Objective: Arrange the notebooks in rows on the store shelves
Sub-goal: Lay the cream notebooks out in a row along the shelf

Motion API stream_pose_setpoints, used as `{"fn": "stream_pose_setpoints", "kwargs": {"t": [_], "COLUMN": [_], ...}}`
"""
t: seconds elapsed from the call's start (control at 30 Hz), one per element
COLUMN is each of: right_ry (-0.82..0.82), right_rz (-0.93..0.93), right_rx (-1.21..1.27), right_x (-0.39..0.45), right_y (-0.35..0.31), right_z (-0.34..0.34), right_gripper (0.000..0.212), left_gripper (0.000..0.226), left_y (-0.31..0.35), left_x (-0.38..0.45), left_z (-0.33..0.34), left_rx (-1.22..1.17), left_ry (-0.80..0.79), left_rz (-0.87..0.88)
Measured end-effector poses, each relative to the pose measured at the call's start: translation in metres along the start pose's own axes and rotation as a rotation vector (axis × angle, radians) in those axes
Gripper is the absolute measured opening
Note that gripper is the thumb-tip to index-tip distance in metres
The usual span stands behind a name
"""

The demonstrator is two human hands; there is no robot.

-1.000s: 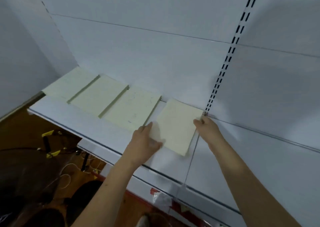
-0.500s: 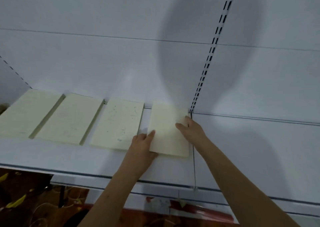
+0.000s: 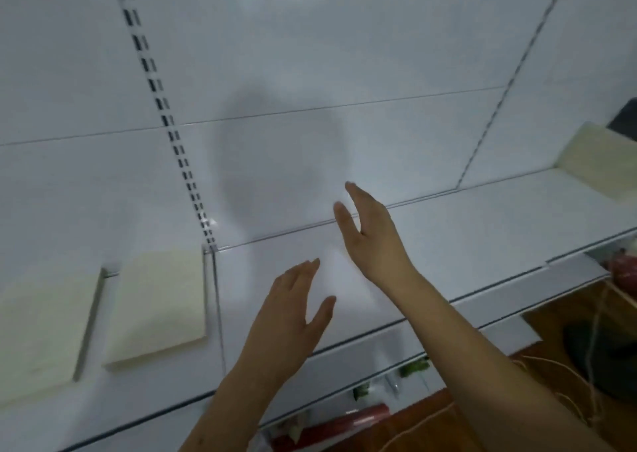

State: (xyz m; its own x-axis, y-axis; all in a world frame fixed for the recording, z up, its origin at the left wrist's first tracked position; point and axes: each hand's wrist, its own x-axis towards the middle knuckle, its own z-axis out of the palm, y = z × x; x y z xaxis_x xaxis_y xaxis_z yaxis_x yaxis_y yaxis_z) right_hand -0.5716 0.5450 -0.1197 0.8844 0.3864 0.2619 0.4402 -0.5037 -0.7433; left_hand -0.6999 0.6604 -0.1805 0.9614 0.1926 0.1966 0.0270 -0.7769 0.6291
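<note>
Two cream notebooks (image 3: 158,305) are laid flat side by side on the white shelf (image 3: 465,245), at its left. A further cream stack (image 3: 599,162), possibly notebooks, is seen far right. The left hand (image 3: 293,317) and right hand (image 3: 370,234) are held above the shelf, fingers straight, nothing gripped.

Both hands have been lifted off the cream notebook (image 3: 160,305), which is now left lying flat, well off to the left of the left hand (image 3: 289,317). The left hand and the right hand (image 3: 370,234) are now held with fingers straight above the bare shelf (image 3: 482,245), nothing being touched. Another notebook stack (image 3: 601,162) has been brought into sight far beyond the right hand.
</note>
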Motion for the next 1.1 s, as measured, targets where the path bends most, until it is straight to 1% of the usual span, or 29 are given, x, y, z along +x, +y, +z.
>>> {"fn": "stream_pose_setpoints", "kwargs": {"t": [0.1, 0.23, 0.33, 0.43, 0.6, 0.73, 0.8, 0.93, 1.1], "right_ry": [0.120, 0.228, 0.287, 0.337, 0.386, 0.407, 0.399, 0.375, 0.360], "right_rz": [0.004, 0.023, 0.075, 0.107, 0.145, 0.174, 0.176, 0.167, 0.106], "right_rx": [-0.085, -0.175, -0.239, -0.293, -0.362, -0.362, -0.374, -0.438, -0.624], "right_x": [-0.016, -0.044, -0.058, -0.063, -0.049, -0.018, -0.003, 0.062, 0.143], "right_y": [0.051, 0.126, 0.177, 0.219, 0.283, 0.339, 0.357, 0.389, 0.429], "right_z": [-0.095, -0.213, -0.285, -0.341, -0.406, -0.439, -0.450, -0.488, -0.534], "right_gripper": [0.065, 0.067, 0.063, 0.060, 0.060, 0.060, 0.059, 0.060, 0.057], "left_gripper": [0.063, 0.062, 0.062, 0.062, 0.062, 0.062, 0.061, 0.061, 0.064], "left_y": [0.072, 0.170, 0.231, 0.278, 0.330, 0.357, 0.364, 0.383, 0.403], "left_x": [0.019, 0.042, 0.058, 0.077, 0.122, 0.177, 0.201, 0.263, 0.335], "left_z": [0.067, 0.157, 0.213, 0.253, 0.312, 0.362, 0.380, 0.418, 0.453], "left_rx": [-0.020, -0.028, -0.029, -0.036, -0.040, -0.067, -0.076, -0.095, -0.015], "left_ry": [-0.064, -0.170, -0.253, -0.297, -0.340, -0.365, -0.349, -0.360, -0.367], "left_rz": [0.090, 0.199, 0.255, 0.319, 0.369, 0.382, 0.398, 0.409, 0.434]}}
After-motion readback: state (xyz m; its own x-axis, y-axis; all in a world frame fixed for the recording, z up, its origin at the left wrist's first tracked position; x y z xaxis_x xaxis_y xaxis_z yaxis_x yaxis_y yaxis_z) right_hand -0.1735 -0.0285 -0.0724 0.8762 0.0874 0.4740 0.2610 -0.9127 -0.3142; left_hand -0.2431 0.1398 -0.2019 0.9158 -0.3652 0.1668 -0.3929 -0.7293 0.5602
